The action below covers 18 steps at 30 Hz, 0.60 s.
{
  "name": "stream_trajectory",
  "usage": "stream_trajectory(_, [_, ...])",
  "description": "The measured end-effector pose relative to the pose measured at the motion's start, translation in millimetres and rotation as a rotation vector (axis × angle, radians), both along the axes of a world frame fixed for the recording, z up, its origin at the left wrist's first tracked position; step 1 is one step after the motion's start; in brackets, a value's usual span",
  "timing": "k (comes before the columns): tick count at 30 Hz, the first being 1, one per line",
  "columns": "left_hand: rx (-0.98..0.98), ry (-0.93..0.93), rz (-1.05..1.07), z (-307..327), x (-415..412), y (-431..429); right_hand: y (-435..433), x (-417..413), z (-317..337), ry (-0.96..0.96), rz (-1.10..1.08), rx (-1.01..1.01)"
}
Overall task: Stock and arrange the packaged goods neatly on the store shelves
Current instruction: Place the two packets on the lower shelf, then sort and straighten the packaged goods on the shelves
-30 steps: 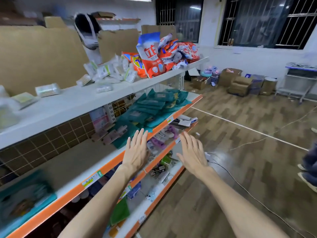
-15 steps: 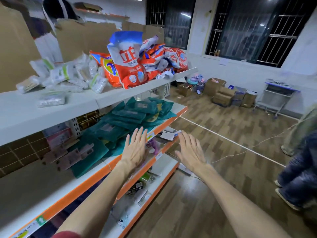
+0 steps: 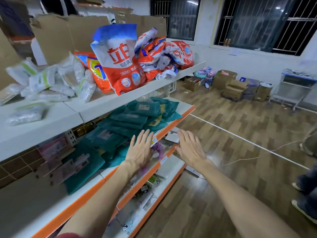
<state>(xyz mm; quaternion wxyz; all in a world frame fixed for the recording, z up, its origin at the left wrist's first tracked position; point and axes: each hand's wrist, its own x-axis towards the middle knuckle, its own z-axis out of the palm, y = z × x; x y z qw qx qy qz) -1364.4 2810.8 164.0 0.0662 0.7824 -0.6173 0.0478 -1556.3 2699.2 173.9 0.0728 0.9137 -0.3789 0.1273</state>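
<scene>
Four shelf levels are seen in the head view: a white top shelf (image 3: 137, 93) and three orange-edged shelves below it, of which the uppermost is the second shelf (image 3: 173, 123). Two hands are counted.

One tall blue-and-red detergent bag (image 3: 118, 66) is stood upright at the top shelf's front edge, its long axis vertical and its printed face turned to the aisle. One orange bag (image 3: 92, 69) is leaned just beside it on the left. More red-and-white bags (image 3: 164, 54) are piled behind and to the right, too tangled to be counted. A loose heap of clear packets (image 3: 51, 83) is spread over the left of the same shelf, pointing every way.

The teal packets (image 3: 137, 115) are laid flat and overlapping on the second shelf, well over ten of them, their long axes mixed, the heap itself stretched along the shelf. A few pink packets (image 3: 53, 148) are lain to their left, blurred.

The left hand (image 3: 140, 152) is held flat, palm down, fingers straight and close together, over the second shelf's front edge; nothing is gripped, and whether the teal packets are touched by the fingertips cannot be told. The right hand (image 3: 190, 150) is spread the same way, holding nothing, out beyond the shelf fronts. The two hands are kept apart, side by side.

Several cardboard boxes (image 3: 235, 88) are set on the wooden floor (image 3: 223, 134) by the far wall.
</scene>
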Motion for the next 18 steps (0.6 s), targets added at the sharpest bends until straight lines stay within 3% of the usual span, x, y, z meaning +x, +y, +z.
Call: stream_trajectory(18, [0.078,0.02,0.245,-34,-24,-171,-231,2,-27,0.044,0.178,0.081])
